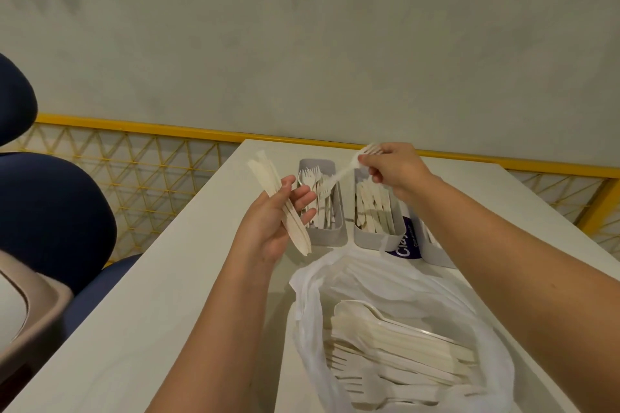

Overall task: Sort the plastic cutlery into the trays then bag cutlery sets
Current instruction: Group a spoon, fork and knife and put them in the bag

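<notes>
Just left of the fork tray (327, 239), the left hand (265, 231) grips a bundle of knives (268, 171). Over that tray's far end the right hand (392, 168) pinches a blurred fork (340, 175) by one end. Light, slick, springy plastic, I judge: better held mid-handle, never by the brittle tines

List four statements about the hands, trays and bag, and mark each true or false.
1. The left hand grips a bundle of white cutlery. True.
2. The right hand is empty. False: it pinches a white cutlery piece above the trays.
3. The left tray holds forks. True.
4. The plastic bag is empty. False: loose cutlery lies in it.
</notes>
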